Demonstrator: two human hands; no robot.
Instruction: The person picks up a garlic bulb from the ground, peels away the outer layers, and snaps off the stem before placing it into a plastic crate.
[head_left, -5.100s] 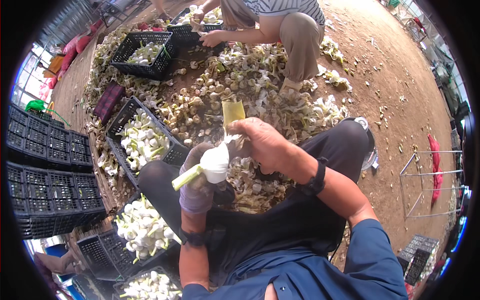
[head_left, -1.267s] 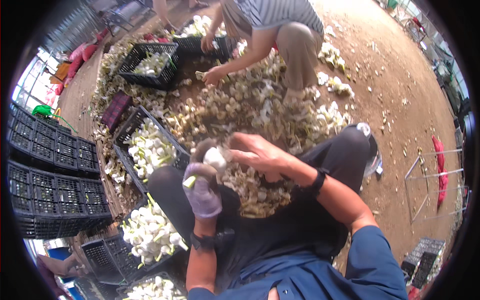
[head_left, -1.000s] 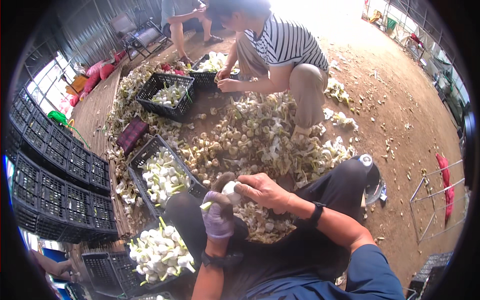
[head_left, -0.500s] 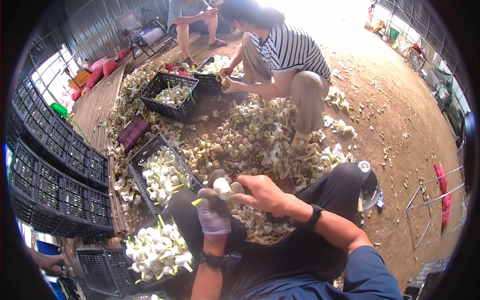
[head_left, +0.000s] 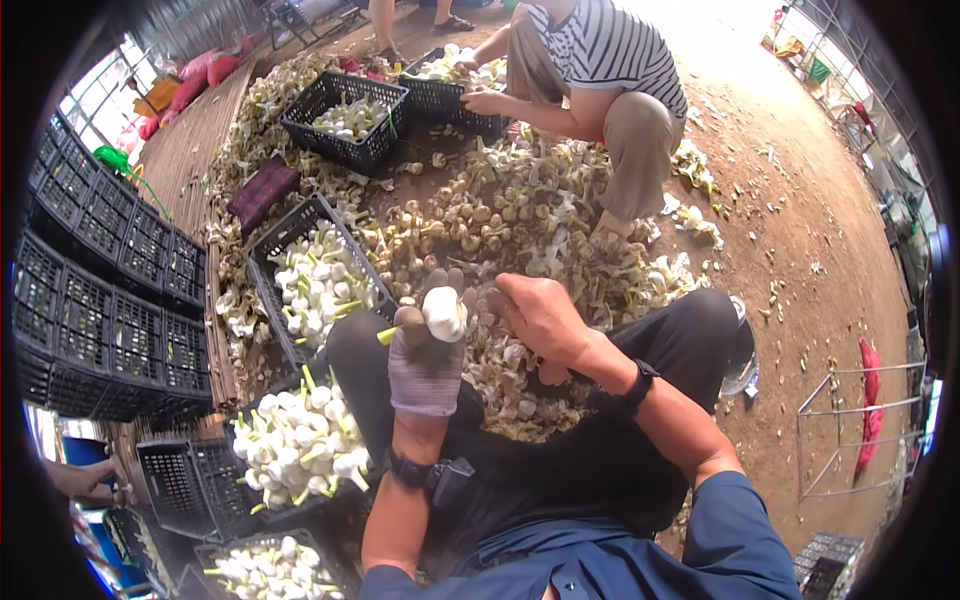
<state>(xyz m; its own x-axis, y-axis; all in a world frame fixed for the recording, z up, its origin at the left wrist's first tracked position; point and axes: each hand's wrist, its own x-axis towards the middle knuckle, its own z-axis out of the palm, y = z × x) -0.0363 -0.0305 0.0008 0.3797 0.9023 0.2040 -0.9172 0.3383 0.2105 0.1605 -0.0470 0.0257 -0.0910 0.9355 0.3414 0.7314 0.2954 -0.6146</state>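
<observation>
A white garlic bulb (head_left: 445,314) with a short green stem rests in the fingers of my left hand (head_left: 424,372), which wears a thin pale glove with dark fingertips. My right hand (head_left: 545,318) is a little to the right of the bulb, apart from it. Its fingers are curled together, and whatever they hold, if anything, is hidden. Below and beyond both hands lies a heap of unpeeled garlic and loose skins (head_left: 520,210). Cleaned bulbs fill a black crate (head_left: 262,262) to the left of my knee, and more white garlic (head_left: 300,440) is piled in a nearer one.
A person in a striped shirt (head_left: 625,50) crouches across the heap by two black crates (head_left: 350,150). Stacked black crates (head_left: 110,310) line the left side. Another person's hand (head_left: 90,478) shows at lower left. A metal frame (head_left: 850,410) stands at right.
My right hand has come away from the bulb, moving right and upward. The bulb stays in my left hand, its round side more exposed. The crouching person's hands have lowered to the crate.
</observation>
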